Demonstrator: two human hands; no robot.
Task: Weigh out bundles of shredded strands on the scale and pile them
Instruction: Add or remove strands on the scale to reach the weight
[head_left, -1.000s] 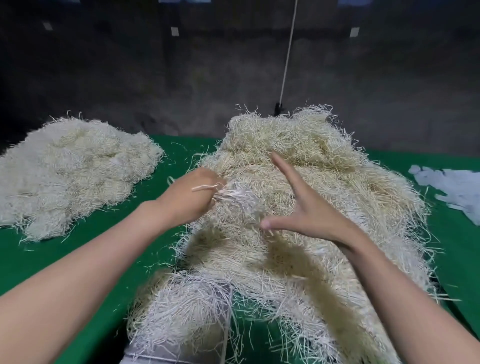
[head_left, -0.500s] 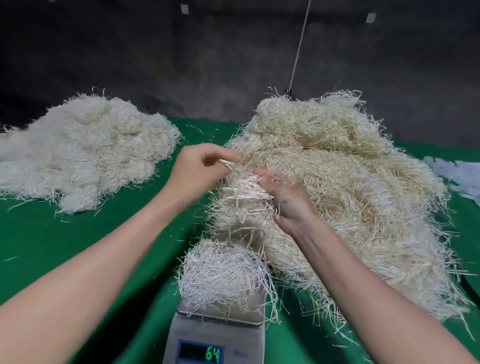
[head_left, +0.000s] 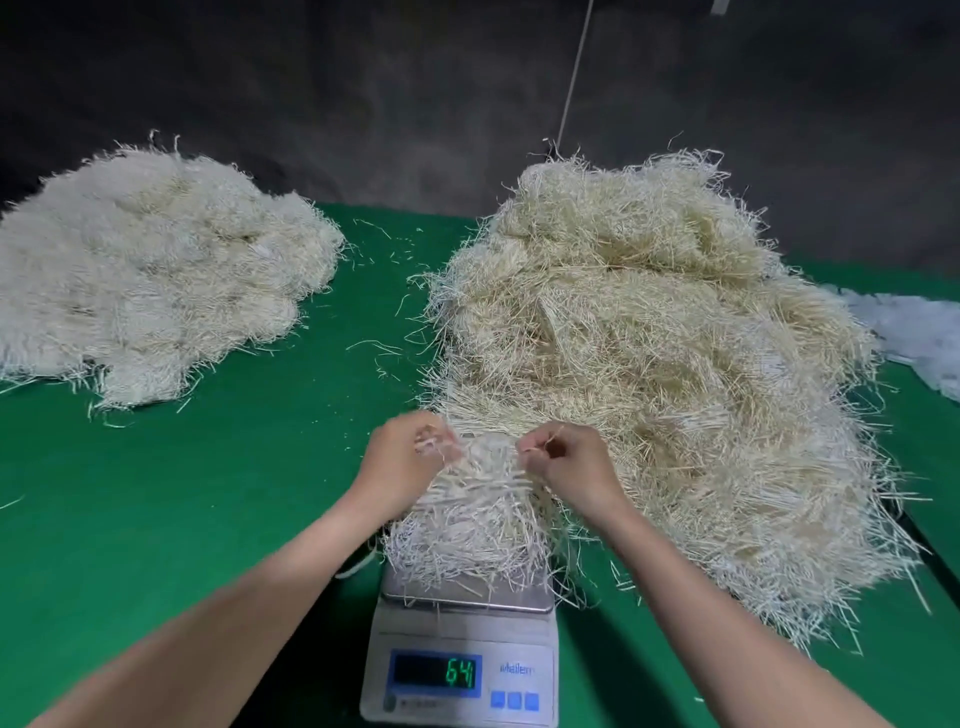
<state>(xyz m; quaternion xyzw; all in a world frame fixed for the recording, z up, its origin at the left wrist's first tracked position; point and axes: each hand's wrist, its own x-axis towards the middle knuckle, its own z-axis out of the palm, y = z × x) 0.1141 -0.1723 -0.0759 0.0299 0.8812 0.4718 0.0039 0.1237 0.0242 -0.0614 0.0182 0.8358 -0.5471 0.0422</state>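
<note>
A green worktop (head_left: 208, 519) carries two large heaps. The paler heap (head_left: 150, 270) lies at the far left, well apart from the hands. The bigger, straw-coloured heap (head_left: 654, 353) fills the right side and spills down to touch the scale's right edge, crowding the space beside the right forearm. Loose strands (head_left: 384, 348) are scattered on the green between the two heaps. A patch of white scraps (head_left: 914, 338) lies at the far right edge, and a thin white cord (head_left: 574, 78) hangs against the dark wall behind.

The scale (head_left: 462, 670) stands at the near middle, its green digits reading 64. On its pan sits the bundle (head_left: 478, 525), a tangled white-and-cream mound whose strands hang over the pan's rim on all sides.

The left hand (head_left: 405, 462) and right hand (head_left: 566, 462) meet at the bundle's far top; each has its fingers curled tight, pinching a few strands.
</note>
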